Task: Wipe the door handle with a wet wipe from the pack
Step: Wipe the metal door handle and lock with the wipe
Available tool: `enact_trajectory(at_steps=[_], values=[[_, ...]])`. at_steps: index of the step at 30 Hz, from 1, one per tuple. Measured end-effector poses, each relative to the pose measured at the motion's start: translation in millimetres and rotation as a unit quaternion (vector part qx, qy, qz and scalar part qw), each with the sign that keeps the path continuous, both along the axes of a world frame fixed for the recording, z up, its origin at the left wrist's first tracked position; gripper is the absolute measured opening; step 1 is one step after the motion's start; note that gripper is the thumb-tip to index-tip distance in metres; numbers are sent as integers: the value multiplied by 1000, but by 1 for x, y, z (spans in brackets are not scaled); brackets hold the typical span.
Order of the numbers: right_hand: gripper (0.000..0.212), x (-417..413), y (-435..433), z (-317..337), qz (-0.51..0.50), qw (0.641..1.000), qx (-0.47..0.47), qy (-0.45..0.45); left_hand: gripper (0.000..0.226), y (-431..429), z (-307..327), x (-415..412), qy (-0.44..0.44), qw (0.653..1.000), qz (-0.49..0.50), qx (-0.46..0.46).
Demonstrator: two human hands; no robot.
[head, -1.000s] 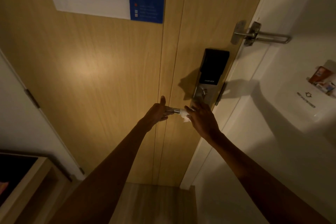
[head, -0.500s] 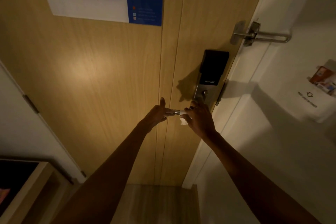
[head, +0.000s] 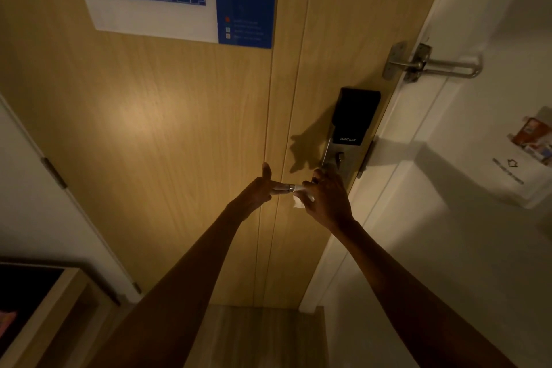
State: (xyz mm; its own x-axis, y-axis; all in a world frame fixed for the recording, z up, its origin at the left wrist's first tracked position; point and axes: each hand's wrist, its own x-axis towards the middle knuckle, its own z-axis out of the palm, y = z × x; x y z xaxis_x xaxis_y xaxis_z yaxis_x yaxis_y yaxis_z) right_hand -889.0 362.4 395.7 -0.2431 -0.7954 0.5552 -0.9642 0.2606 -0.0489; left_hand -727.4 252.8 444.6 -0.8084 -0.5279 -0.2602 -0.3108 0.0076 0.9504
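- While right hand [head: 327,203] is clamped on wet wipe [head: 299,202] around door handle [head: 291,187], twist w/ firm pressure.
- Left hand [head: 257,193], fingers pinching lever tip, steadies it.
- Cover underside too.

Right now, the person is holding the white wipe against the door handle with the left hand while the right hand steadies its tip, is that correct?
Not quite: the head view shows the right hand holding the white wipe against the door handle, while the left hand steadies its tip.
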Motion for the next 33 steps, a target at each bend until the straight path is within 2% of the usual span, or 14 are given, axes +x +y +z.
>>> enact_trajectory(at_steps=[5,9,13,18,23,28,30,33], values=[[21,2,0,7,17,1000,-9,-23,87,-1,0,-2,-11,999,41,19],[38,-2,-3,5,5,999,6,-53,90,-2,0,-3,-8,997,57,56],[39,4,-1,10,-1,996,-20,-81,94,-4,-4,-3,-12,996,57,66],[35,5,-4,13,-19,977,-79,-195,94,-2,-2,-3,-8,994,64,83],[24,1,-2,24,29,985,-51,-164,92,1,3,-2,-9,995,63,79],[28,-2,1,22,77,991,-1,-110,89,2,0,-4,-6,993,73,92],[26,-3,4,22,74,991,-7,-116,88,3,1,-5,-5,992,81,97],[22,-11,15,20,53,982,-38,-180,86,4,3,-3,-3,992,83,93]])
